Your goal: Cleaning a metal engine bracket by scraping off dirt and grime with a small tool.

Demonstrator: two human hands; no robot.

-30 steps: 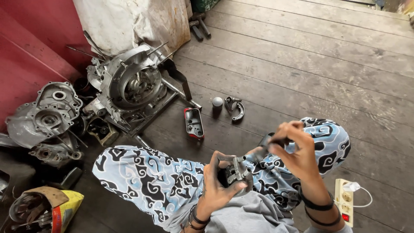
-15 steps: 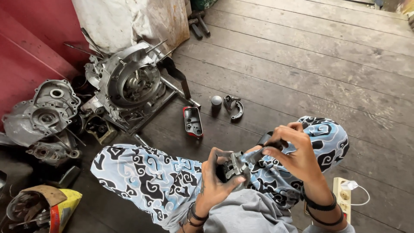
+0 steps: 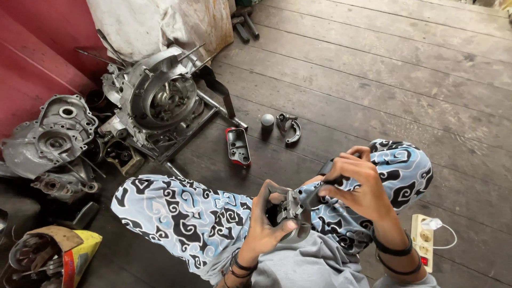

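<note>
The left hand (image 3: 266, 226) is wrapped tight around a small grey metal part (image 3: 292, 209), thumb over its front, held above the lap between the knees. The right hand (image 3: 356, 184), at 2 o'clock from the part, has its fingers closed on a dark tool (image 3: 324, 178) whose tip meets the part's top. Both wrists wear dark bands. The legs are in blue-and-white patterned trousers (image 3: 176, 213).

On the plank floor (image 3: 373, 69), at 11 o'clock from the part, lies a small red-edged cover (image 3: 238, 146). Just past it, at 12 o'clock, sit a round grey knob (image 3: 267, 119) and a curved metal piece (image 3: 289, 128), side by side. Well off at 10 o'clock stands a big engine case (image 3: 160, 98) on a frame, with a second case half (image 3: 50, 136) to its 9 o'clock by the red wall. A white sack (image 3: 160, 21) leans behind them. A power strip (image 3: 422, 242) lies at 3 o'clock from the right wrist, and a yellow bag (image 3: 80, 250) holding metal bits sits at 8 o'clock near the frame's corner
</note>
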